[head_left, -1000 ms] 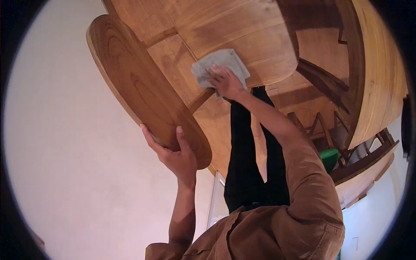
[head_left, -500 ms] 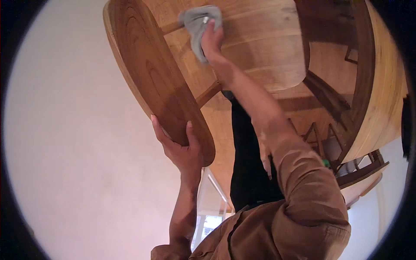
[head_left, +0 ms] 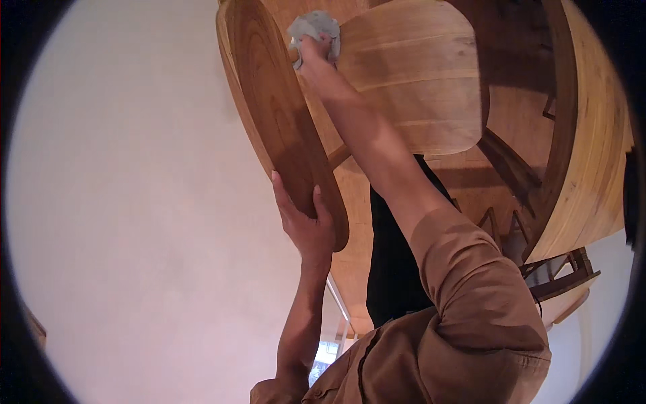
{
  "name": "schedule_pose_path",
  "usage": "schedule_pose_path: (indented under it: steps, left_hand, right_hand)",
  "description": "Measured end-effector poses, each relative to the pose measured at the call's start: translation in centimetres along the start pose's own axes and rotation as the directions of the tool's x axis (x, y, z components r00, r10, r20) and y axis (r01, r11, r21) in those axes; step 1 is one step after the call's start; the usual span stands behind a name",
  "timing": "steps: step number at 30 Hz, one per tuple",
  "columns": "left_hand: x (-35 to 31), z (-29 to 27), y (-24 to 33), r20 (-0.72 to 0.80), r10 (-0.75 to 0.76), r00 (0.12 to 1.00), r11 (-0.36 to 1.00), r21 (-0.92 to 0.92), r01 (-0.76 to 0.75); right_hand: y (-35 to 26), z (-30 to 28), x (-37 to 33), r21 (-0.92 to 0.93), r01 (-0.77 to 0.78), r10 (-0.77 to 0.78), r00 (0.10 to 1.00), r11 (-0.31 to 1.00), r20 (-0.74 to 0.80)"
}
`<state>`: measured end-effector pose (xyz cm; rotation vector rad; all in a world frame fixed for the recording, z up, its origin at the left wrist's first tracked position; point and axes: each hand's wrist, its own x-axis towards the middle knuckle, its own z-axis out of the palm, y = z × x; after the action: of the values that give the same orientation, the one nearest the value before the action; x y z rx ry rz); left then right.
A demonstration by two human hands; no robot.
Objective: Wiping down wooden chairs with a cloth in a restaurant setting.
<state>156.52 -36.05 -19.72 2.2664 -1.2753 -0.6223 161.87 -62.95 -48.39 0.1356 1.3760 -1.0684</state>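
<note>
A wooden chair takes up the upper middle, with a long rounded backrest (head_left: 279, 108) and a pale, smooth seat (head_left: 431, 74). My left hand (head_left: 308, 225) grips the near end of the backrest, thumb on its inner face and fingers around the outer edge. Stretched forward, my right hand (head_left: 317, 57) is closed on a bunched grey cloth (head_left: 313, 25). The cloth sits in the gap between backrest and seat, by a support post that is mostly hidden behind it and the hand.
A large wooden table (head_left: 599, 148) with a dark edge stands at the right. More wooden chair parts (head_left: 562, 279) show at lower right. A pale wall (head_left: 134, 202) runs along the left, close to the backrest. Wooden floor (head_left: 353, 269) lies below.
The chair appears farther right in view. My right hand has shifted slightly left relative to the seat, and the cloth is now more bunched, against the post. My left hand keeps its grip.
</note>
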Motion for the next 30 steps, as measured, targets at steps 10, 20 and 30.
schedule_pose_path:
  steps: [10,20,30]
  left_hand:
    - [-0.2,-3.4,-1.3,-0.055,-0.068,0.996,0.987,0.141,0.075]
    - [-0.7,-3.6,-2.7,0.031,-0.028,0.999,0.998,0.061,0.026]
    - [0.2,-4.1,-3.0,0.187,0.134,0.973,0.985,-0.129,-0.111]
  right_hand:
    - [1.7,3.8,-6.0,-0.033,-0.414,0.403,0.862,0.910,0.308]
    - [-1.9,2.3,-9.0,-0.541,0.037,0.282,0.821,0.840,0.496]
    - [-3.5,2.5,-8.9,-0.340,-0.314,0.396,0.894,0.887,0.208]
